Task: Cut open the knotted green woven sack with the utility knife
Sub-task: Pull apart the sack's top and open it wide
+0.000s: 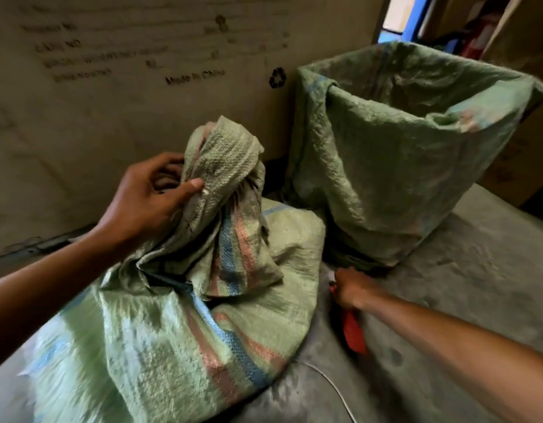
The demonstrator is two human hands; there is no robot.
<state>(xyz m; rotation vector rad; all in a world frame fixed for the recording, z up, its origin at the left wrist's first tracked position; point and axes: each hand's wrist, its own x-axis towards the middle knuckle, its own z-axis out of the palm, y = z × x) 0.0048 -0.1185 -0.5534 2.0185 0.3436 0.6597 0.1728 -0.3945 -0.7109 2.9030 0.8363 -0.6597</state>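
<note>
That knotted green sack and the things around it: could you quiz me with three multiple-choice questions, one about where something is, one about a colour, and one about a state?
1. Where is the open sack?
A. Behind and right of the knotted sack
B. Underneath it
C. In the person's lap

2. What colour is the tool under the right hand?
A. Yellow
B. Red
C. Black

3. What is the left hand doing?
A. Resting flat on the floor
B. Holding a box
C. Gripping the knot

Answers: 1 A, it stands open-mouthed beside the cardboard wall. 2 B, a red handle shows below the wrist. 3 C, its fingers pinch the bunched fabric.
</note>
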